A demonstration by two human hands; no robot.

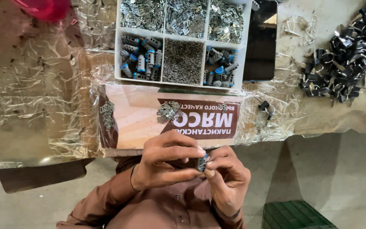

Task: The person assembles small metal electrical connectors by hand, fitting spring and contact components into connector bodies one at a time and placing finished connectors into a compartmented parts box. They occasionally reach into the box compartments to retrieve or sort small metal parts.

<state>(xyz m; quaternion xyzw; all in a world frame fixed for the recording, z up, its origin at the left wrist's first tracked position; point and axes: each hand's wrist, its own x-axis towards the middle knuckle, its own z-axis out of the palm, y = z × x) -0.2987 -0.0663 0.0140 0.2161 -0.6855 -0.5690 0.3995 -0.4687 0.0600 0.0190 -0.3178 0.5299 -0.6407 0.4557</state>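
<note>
A compartment tray (117, 51) sits at the far middle of the counter (30, 85), with a printed board (136, 118) just nearer than it. A small heap of metal clips (168, 111) lies on that board. A dark tablet (260, 42) lies just right of the tray, and a pile of ring parts (346, 55) lies far right. A crate (295, 215) stands on the floor (339, 169), near right.

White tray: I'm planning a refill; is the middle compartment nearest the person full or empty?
Full: small metal pins fill that compartment of the white tray nearly to its walls.
</note>
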